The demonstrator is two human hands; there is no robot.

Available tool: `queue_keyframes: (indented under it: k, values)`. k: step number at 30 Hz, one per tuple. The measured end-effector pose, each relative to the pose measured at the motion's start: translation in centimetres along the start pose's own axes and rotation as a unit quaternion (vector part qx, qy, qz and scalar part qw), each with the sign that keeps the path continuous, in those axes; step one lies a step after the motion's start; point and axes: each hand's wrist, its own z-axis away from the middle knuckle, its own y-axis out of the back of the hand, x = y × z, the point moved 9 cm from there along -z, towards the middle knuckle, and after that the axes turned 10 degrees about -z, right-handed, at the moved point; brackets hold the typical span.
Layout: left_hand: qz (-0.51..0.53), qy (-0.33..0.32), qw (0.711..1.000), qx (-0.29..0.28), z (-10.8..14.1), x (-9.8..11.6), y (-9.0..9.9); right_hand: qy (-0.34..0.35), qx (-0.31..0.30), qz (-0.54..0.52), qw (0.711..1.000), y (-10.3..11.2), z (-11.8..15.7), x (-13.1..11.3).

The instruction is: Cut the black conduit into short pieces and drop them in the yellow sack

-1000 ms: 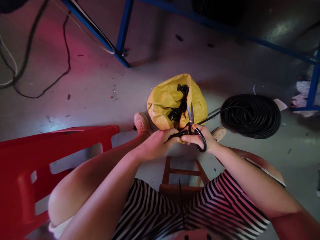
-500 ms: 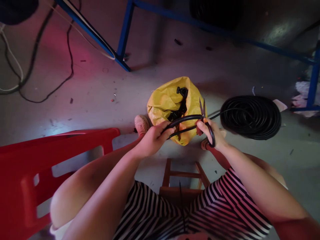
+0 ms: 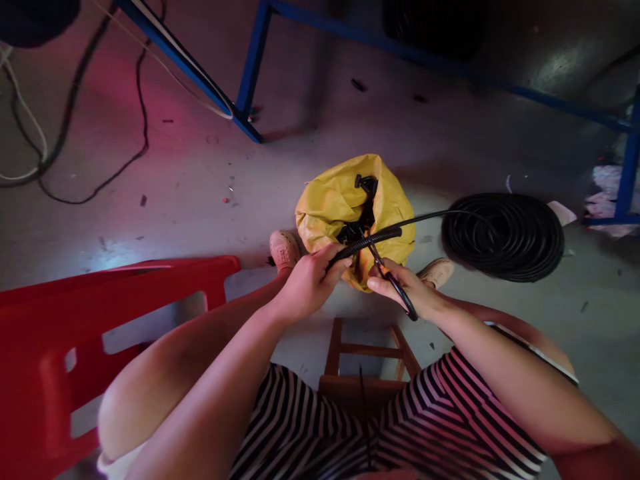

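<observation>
My left hand (image 3: 316, 275) is closed on a black ribbed tube (image 3: 383, 237) and a thin black cable (image 3: 425, 217) beside it. My right hand (image 3: 407, 287) grips black-handled scissors (image 3: 396, 288) with an orange part near the pivot. The blades lie against the tube, one partly hidden by it. Both hands are over the near edge of a yellow bag (image 3: 325, 200), which stands open with black pieces (image 3: 367, 187) inside. From the tube, the cable runs right to a large black coil (image 3: 503, 237) on the floor.
A red plastic stool (image 3: 125, 287) is at the left, a small wooden stool (image 3: 360, 383) between my legs. A blue metal frame (image 3: 253, 60) crosses the far side. Loose cables (image 3: 145, 120) lie at the far left, and a dark coil (image 3: 435, 27) sits beyond the frame.
My right hand has let go of the cable and moved left and slightly down, bringing the scissors from the tube's end onto its middle. The cable now runs above the tube's end.
</observation>
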Motion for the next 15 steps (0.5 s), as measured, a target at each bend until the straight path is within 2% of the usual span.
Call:
queue_keyframes:
  k: [8,15]
  values:
    - [-0.027,-0.010,1.000,-0.006,0.08,0.34,-0.15,-0.008,0.014,0.006,1.000,0.06,0.39,-0.20]
    - [-0.050,-0.011,0.998,-0.025,0.13,0.21,-0.78,-0.013,-0.002,-0.079,0.997,-0.58,0.33,0.53]
